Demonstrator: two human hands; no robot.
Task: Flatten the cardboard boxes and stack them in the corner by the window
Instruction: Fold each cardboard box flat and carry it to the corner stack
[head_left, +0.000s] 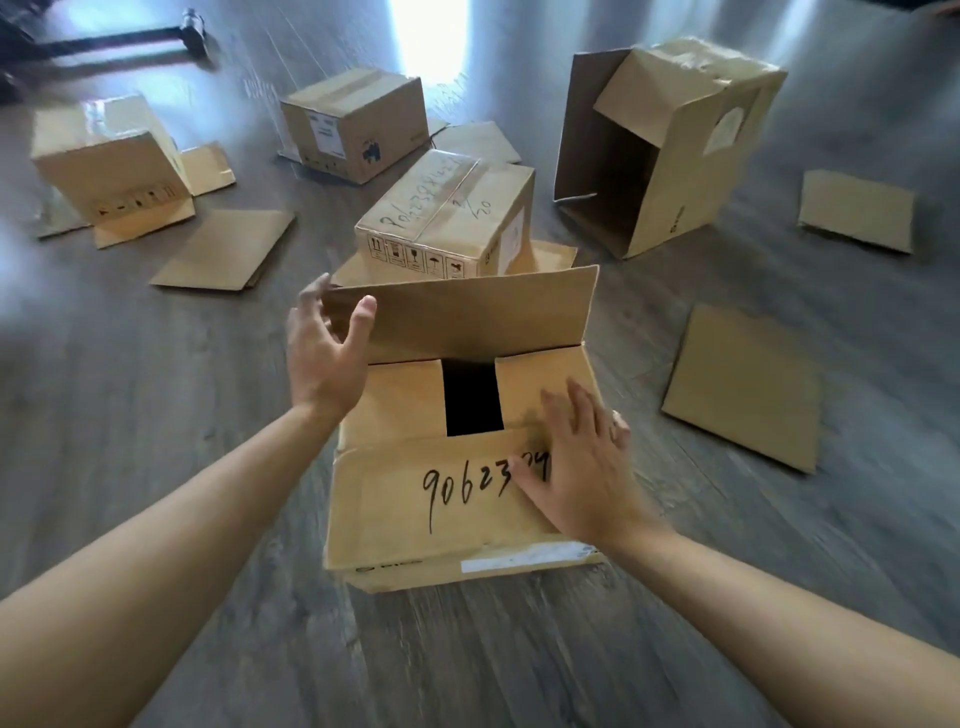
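Observation:
A cardboard box (415, 514) marked with handwritten digits stands on the grey floor right before me. Its far flap (467, 317) stands upright; my left hand (327, 353) grips that flap's left end, thumb in front and fingers behind. My right hand (576, 467) lies flat with straight fingers on the near flap and the right inner flap, covering part of the writing. A dark gap (471, 397) shows between the two inner flaps.
Behind it stands a taped box (447, 218) on a flat sheet. Further boxes stand at the far left (109, 161) and far middle (353, 124); a tall open box (670, 140) lies on its side at right. Flat cardboard pieces (743, 384) lie scattered around.

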